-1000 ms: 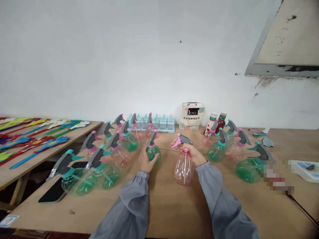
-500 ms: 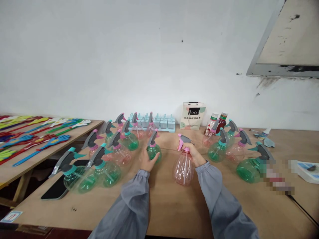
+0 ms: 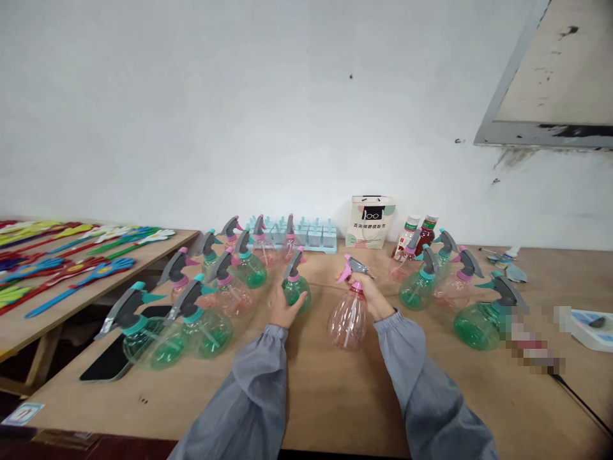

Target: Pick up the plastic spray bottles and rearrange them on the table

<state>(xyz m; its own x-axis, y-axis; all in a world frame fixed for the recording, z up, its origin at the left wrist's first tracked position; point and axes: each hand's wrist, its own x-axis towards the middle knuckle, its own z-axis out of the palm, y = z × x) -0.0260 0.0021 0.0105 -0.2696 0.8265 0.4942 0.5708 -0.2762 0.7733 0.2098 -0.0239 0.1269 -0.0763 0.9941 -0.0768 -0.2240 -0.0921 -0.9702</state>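
My right hand [image 3: 370, 292] is wrapped round the neck of a clear pink spray bottle [image 3: 347, 322] with a pink collar and grey trigger head. The bottle tilts a little, its base towards the left. My left hand [image 3: 286, 306] closes round the near left side of a green spray bottle [image 3: 295, 289] with a pink collar, thumb across its front; its fingers are partly hidden. Further left, nearest that hand, are a pink spray bottle [image 3: 234, 295] and a green spray bottle with a teal collar [image 3: 209, 332].
More spray bottles [image 3: 418, 291] stand on the right. At the back are a light blue ice-pop mould [image 3: 313, 237], a paper bag [image 3: 368, 230] and two drink bottles [image 3: 425, 236]. A phone [image 3: 105, 361] lies at left. Colourful hand-shaped items [image 3: 103, 275] cover the neighbouring table.
The pink bottle in my right hand has tilted, its base swinging slightly left and up. My left hand has stayed on the green bottle.
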